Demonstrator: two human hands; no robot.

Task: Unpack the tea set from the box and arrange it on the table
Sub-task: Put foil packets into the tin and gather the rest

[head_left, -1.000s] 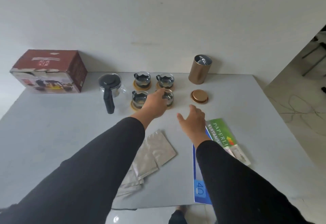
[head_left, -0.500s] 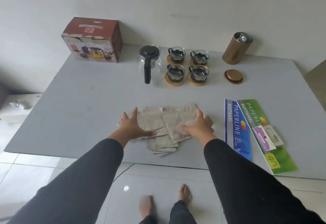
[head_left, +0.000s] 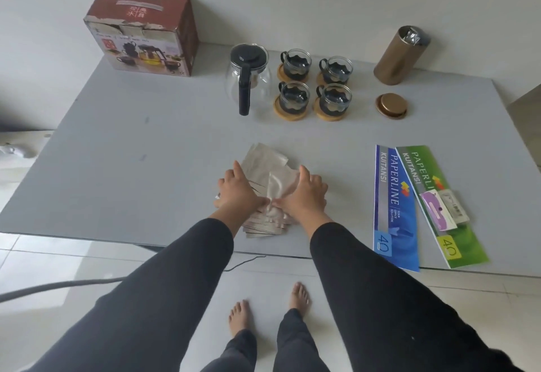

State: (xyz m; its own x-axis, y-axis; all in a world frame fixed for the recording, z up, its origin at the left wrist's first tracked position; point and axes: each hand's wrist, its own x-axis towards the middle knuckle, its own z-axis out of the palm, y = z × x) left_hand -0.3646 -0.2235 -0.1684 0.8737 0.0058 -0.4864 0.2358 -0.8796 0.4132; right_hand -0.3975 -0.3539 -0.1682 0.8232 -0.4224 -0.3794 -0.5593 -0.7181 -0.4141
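Observation:
A red tea-set box (head_left: 143, 32) stands at the table's far left. A glass teapot with a black lid and handle (head_left: 247, 77) stands beside several glass cups on round wooden coasters (head_left: 314, 87). Near the front edge lies a heap of silver foil packets (head_left: 268, 163). My left hand (head_left: 238, 190) and my right hand (head_left: 304, 194) press in on this heap from both sides, palms down, fingers around the packets. The lower packets are partly hidden under my hands.
A bronze canister (head_left: 401, 55) stands open at the far right, its lid (head_left: 391, 105) lying in front of it. Blue (head_left: 393, 210) and green (head_left: 439, 204) receipt books lie at the right front. The grey table (head_left: 117, 152) ends just before my bare feet.
My left hand came off the cups and both hands dropped onto the foil packets. Since half a second ago the hands have drawn closer together, bunching the packets into a tighter heap.

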